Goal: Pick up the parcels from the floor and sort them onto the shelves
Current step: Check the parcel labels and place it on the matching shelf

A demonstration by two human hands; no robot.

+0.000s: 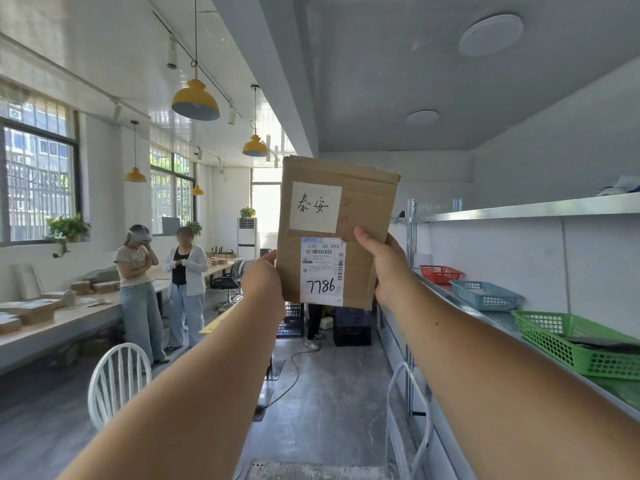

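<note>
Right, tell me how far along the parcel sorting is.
Done: one cardboard parcel is off the floor. In hand: the left hand and right hand grip its lower sides, holding it upright, labels toward the camera. Left: it is not yet on the shelves at right; how many remain cannot be told.

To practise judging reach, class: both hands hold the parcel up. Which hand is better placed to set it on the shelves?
Right, probably. The right hand grips the parcel by the edge nearer the shelves, which run along the person's right; the left hand grips the far edge.
</note>
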